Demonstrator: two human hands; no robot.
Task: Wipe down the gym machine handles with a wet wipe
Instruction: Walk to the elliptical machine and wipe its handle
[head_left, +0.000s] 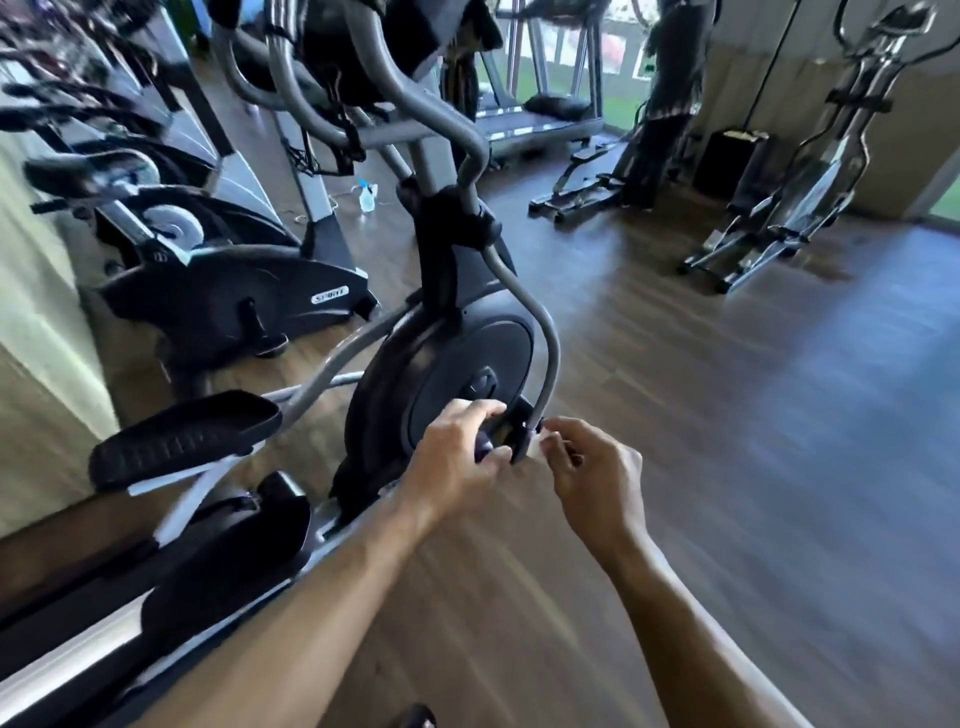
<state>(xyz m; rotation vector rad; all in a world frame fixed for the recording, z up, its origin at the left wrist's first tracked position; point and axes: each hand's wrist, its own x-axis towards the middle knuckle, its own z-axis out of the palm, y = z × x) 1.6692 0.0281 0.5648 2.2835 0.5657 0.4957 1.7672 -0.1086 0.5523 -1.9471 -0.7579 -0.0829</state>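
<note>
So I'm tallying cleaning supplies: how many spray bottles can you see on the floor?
1. A clear spray bottle with a blue top stands on the wood floor behind the near elliptical, beside the grey machine base. Others may be hidden behind the equipment.

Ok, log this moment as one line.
left hand: grips dark packet | right hand: pinches white wipe | handles: not yet wiped

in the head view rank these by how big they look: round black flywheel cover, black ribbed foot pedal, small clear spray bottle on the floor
1. Round black flywheel cover
2. Black ribbed foot pedal
3. Small clear spray bottle, smallest, though it stands farther from the camera, which shrinks it.
</note>
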